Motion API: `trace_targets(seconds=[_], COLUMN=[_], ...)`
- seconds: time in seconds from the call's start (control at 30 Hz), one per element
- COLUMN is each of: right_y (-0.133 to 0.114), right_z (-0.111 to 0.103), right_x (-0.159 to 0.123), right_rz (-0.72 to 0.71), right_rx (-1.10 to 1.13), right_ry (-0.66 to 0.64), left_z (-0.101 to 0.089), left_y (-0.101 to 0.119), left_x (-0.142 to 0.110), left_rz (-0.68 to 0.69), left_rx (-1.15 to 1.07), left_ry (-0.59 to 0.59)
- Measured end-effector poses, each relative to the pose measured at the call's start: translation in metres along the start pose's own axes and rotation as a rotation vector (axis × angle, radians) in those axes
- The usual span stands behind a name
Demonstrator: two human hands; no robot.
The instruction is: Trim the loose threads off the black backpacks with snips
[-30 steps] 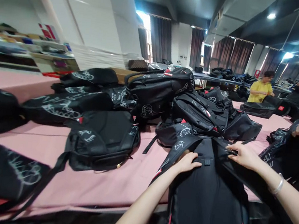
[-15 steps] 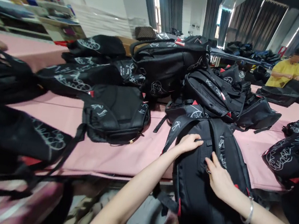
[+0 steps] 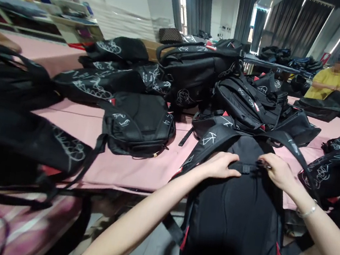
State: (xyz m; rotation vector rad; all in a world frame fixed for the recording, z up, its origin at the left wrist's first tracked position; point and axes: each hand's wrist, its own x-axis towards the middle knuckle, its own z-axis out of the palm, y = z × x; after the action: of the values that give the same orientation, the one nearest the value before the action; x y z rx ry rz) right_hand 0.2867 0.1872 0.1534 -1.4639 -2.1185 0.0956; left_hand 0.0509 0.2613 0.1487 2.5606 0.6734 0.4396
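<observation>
Well, nearest to me is a black fabric backpack (image 3: 231, 230), upright with its smooth padded back panel towards me, its upper end against the table edge and its lower part in front of it. Red fabric triangles (image 3: 184, 238) mark its lower sides. My left hand (image 3: 224, 165) grasps the upper panel, thumb and forefinger spread around a fold just beside a small black webbing tab (image 3: 245, 169). My right hand (image 3: 275, 171) is across from it, near the top, fingertips pinched on a small dark thing (image 3: 265, 164); I can't tell what that is. A silver bracelet (image 3: 307, 209) circles my right wrist. One broad black shoulder strap with white line drawings (image 3: 209, 140) slants out past my left hand, while the other arches over to my right.

Beyond the backpack stretches a long table covered in pink cloth (image 3: 137, 174). To my left a large black bag with white scribbles (image 3: 67, 150) sits near the edge, and a flatter black backpack (image 3: 141, 119) lies between it and mine. Further back, a heap of black backpacks with white drawings (image 3: 194, 71) crosses the table. Past that, a person in a yellow shirt (image 3: 326, 85) stands behind a black bag, and dark curtains (image 3: 300, 23) hang at the far windows.
</observation>
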Motion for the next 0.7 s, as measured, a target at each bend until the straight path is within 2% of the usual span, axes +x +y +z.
trace_targets(seconds=[0.07,0.17,0.23,0.37,0.5,0.57,0.7], right_y=[-0.02,-0.043,-0.052,-0.058,-0.052,-0.047,-0.042], right_z=[0.001,0.003,0.006,0.024,0.037,0.031,-0.002], right_x=[0.022,0.05,0.061,0.067,0.067,0.064,0.038], right_rz=[-0.017,0.057,0.093,0.075,0.0,-0.065,-0.286], right_rx=[0.187,0.504,0.592,0.623,0.646,0.618,0.424], right_ry=[-0.084,-0.379,-0.481,-0.501,-0.486,-0.484,-0.52], left_z=[0.011,0.027,0.034,0.043,0.046,0.045,0.042], left_y=[0.01,0.021,0.027,0.047,0.066,0.067,0.058], left_x=[-0.008,-0.026,-0.042,-0.073,-0.093,-0.097,-0.097], left_rz=[0.053,0.106,0.143,0.279,0.382,0.344,0.262], left_rx=[0.215,0.425,0.504,0.546,0.494,0.499,0.519], left_ry=[0.088,0.223,0.309,0.39,0.384,0.397,0.456])
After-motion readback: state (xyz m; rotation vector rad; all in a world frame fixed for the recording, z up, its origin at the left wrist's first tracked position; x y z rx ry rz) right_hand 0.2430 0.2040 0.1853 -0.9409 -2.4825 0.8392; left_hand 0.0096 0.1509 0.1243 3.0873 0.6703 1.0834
